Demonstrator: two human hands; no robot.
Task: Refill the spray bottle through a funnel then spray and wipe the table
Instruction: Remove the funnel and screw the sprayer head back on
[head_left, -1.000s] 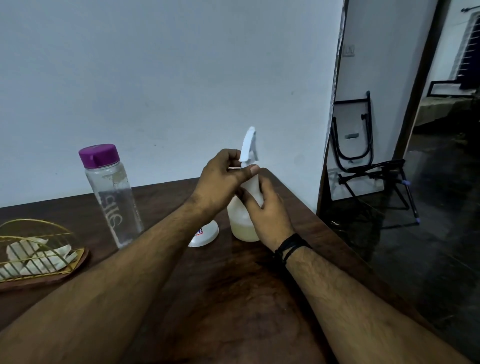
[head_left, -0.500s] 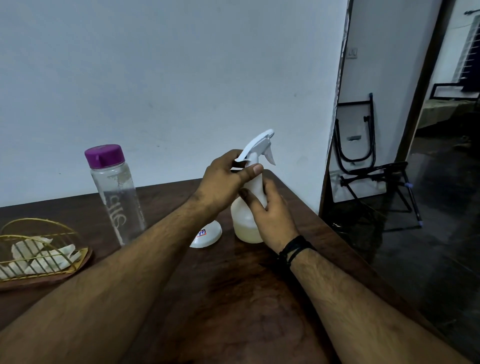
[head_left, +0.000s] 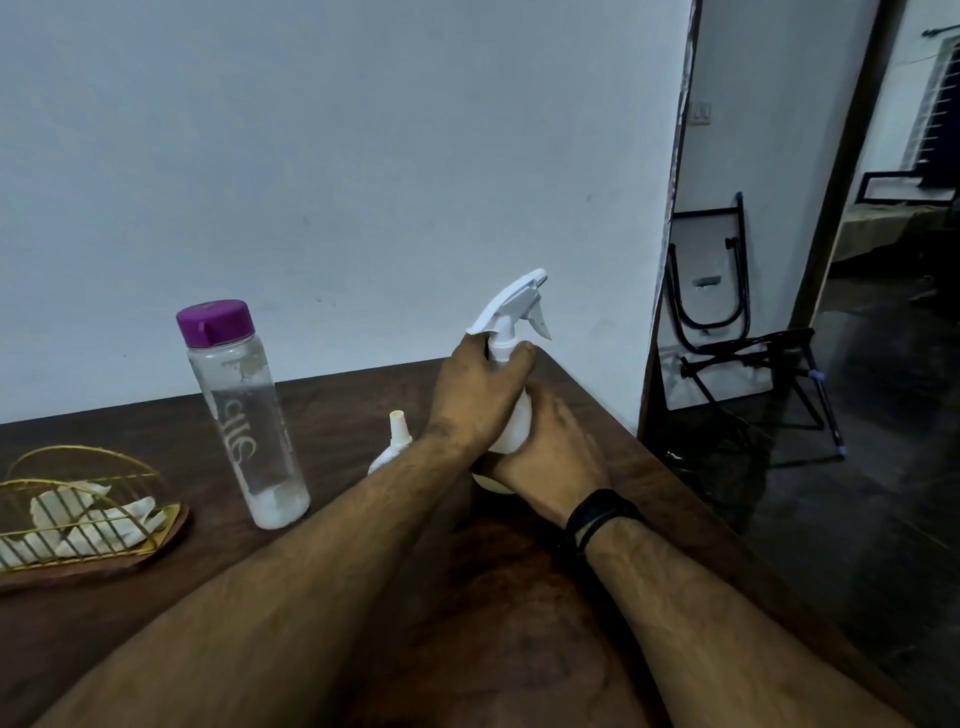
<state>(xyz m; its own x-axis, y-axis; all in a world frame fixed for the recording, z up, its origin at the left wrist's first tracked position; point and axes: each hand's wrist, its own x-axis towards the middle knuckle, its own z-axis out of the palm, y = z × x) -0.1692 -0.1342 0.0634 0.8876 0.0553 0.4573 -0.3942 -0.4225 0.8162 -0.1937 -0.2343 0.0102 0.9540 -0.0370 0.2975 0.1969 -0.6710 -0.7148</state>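
Spray bottle (head_left: 511, 421): my left hand (head_left: 480, 395) gripped its neck, my right hand (head_left: 545, 462) its body. Nearby stood funnel (head_left: 392, 449), water bottle (head_left: 241, 415), napkin holder (head_left: 78, 514).

A plain pale wall (head_left: 337, 171) fills the far side, lit dimly and evenly. The dark brown wooden table (head_left: 467, 623) stands against it, its right corner near a doorway (head_left: 753, 208). Through the doorway, a folded black metal frame (head_left: 709, 280) leans on a white wall, with a black stand (head_left: 763, 379) just in front on the dark glossy floor (head_left: 857, 493). Far right, a barred window (head_left: 935, 98) shows above a low ledge (head_left: 893, 228)
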